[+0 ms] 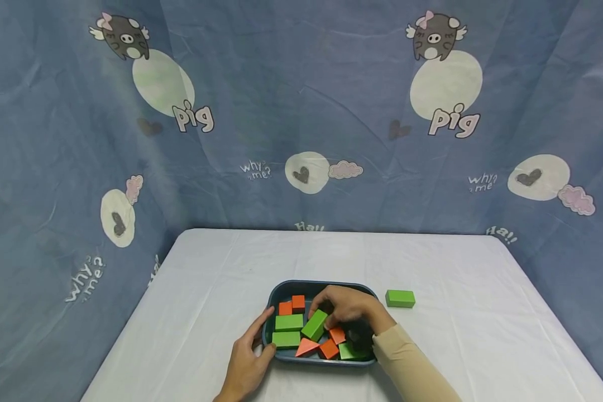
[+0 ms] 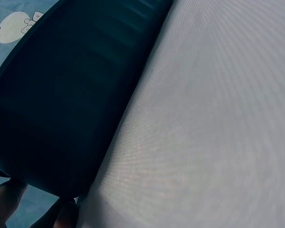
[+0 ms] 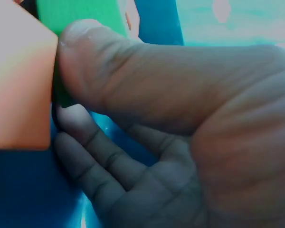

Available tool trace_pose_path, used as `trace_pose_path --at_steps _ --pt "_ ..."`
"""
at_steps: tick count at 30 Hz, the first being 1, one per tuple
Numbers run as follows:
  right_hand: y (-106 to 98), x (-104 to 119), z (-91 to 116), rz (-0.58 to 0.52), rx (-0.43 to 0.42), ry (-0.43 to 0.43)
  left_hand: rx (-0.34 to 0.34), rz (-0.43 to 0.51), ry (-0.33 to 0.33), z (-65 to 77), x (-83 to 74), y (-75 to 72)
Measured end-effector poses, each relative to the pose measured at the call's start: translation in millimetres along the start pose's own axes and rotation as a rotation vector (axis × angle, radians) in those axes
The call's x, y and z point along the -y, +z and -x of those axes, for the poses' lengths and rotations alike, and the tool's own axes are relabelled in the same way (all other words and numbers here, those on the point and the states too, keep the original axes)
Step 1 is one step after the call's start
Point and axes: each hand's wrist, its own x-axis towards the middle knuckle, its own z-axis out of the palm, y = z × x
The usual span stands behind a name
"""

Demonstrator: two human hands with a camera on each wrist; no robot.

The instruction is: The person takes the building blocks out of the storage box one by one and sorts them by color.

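A dark blue tray (image 1: 321,362) holds several green and orange wooden blocks. My right hand (image 1: 345,306) reaches into it and pinches a tilted green block (image 1: 315,325) between thumb and fingers. The right wrist view shows the thumb (image 3: 85,61) pressed on that green block (image 3: 80,12), with an orange block (image 3: 19,85) close beside it. My left hand (image 1: 248,357) rests against the tray's left end, thumb and fingers spread apart. From the left wrist, its fingertips (image 2: 12,194) show at the tray's outer wall (image 2: 66,104).
Two green blocks (image 1: 288,322) lie at the tray's left, near small orange cubes (image 1: 298,303). An orange triangular block (image 1: 307,347) sits at the front. Outside, one green block (image 1: 400,298) lies right of the tray on the white tablecloth (image 1: 221,290). A patterned blue curtain (image 1: 261,100) stands behind.
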Motion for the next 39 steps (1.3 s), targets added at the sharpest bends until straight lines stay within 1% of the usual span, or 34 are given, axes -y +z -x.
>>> trace_pose_path --at_steps 2,5,9,13,18,23,27,32,35,39 --pt "-1 0 1 -0.004 -0.005 -0.019 0.000 -0.005 -0.013 0.7 -0.4 0.6" --pt "-2 2 3 0.008 -0.029 -0.027 -0.002 -0.013 -0.026 1.6 -1.4 1.1" --pt "-4 5 7 0.035 -0.079 -0.005 -0.003 -0.018 -0.015 0.0 -3.3 0.1" --pt "-6 8 11 0.026 -0.114 0.003 -0.001 -0.013 -0.016 -0.8 -3.2 -0.4" --pt "-6 10 13 -0.004 -0.125 -0.012 0.003 -0.011 -0.025 -0.6 -3.3 -0.9" --pt "-6 11 15 -0.058 -0.143 -0.018 -0.002 0.000 -0.010 -0.3 -1.9 -1.4" --pt "-9 12 18 -0.096 -0.185 -0.053 -0.004 0.003 -0.004 -1.0 -1.6 -1.0" --pt "-13 12 23 -0.160 -0.226 -0.106 0.000 -0.009 -0.022 -0.6 -2.8 -0.8" --pt "-14 11 25 -0.155 -0.256 -0.114 0.001 -0.016 -0.032 -0.3 -2.9 -0.8" --pt "-17 11 29 -0.125 -0.319 -0.104 0.002 -0.037 -0.036 -0.7 -2.5 -0.7"
